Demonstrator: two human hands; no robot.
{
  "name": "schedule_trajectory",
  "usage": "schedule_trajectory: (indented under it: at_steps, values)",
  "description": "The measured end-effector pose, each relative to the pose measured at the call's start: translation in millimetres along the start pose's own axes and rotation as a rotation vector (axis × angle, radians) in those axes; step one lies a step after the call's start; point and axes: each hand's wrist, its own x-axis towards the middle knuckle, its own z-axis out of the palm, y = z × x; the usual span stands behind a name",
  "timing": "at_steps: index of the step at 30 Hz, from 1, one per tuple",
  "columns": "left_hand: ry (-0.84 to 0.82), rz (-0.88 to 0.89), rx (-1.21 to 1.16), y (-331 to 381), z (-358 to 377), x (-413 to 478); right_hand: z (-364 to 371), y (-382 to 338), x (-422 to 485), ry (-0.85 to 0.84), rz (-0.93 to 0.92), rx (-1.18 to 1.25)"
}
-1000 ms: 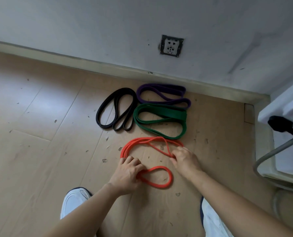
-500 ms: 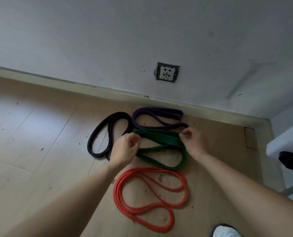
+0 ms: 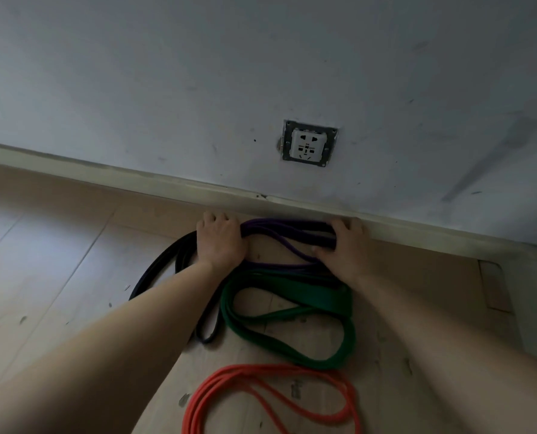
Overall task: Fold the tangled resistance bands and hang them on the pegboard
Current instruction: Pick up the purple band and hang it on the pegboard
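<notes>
Several looped resistance bands lie on the wooden floor by the wall. The purple band point(image 3: 287, 230) is farthest, right against the baseboard. My left hand point(image 3: 220, 242) grips its left end and my right hand point(image 3: 343, 247) grips its right end. Below it lies the wide green band point(image 3: 307, 297), folded in loops. The black band point(image 3: 157, 267) sits to the left, partly hidden under my left forearm. The orange band point(image 3: 260, 389) lies nearest me at the bottom edge. No pegboard is in view.
A grey wall with a white power socket point(image 3: 309, 144) rises behind the bands, above a pale baseboard point(image 3: 135, 178). The floor meets a corner at the right point(image 3: 492, 283). Small bits of debris speckle the floorboards.
My hands left the orange band, passed over the green one, and now hold the two ends of the purple band. The camera has tilted up and moved closer to the wall.
</notes>
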Motion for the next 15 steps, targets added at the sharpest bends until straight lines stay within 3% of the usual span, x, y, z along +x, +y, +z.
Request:
schedule_trajectory:
  at_steps: [4, 7, 11, 15]
  values:
    - [0.021, 0.01, 0.001, 0, 0, 11, 0, 1, -5, 0.065, -0.079, -0.207]
    - [0.089, 0.044, -0.28, 3, -10, 5, -9, -14, -6, 0.148, -0.199, -0.185]
    - [0.153, 0.14, -0.539, 14, -45, -10, -31, -45, -1, 0.074, -0.343, -0.057]
    - [0.123, 0.259, -0.715, 32, -95, -18, -77, -82, 5, -0.041, -0.359, 0.032]
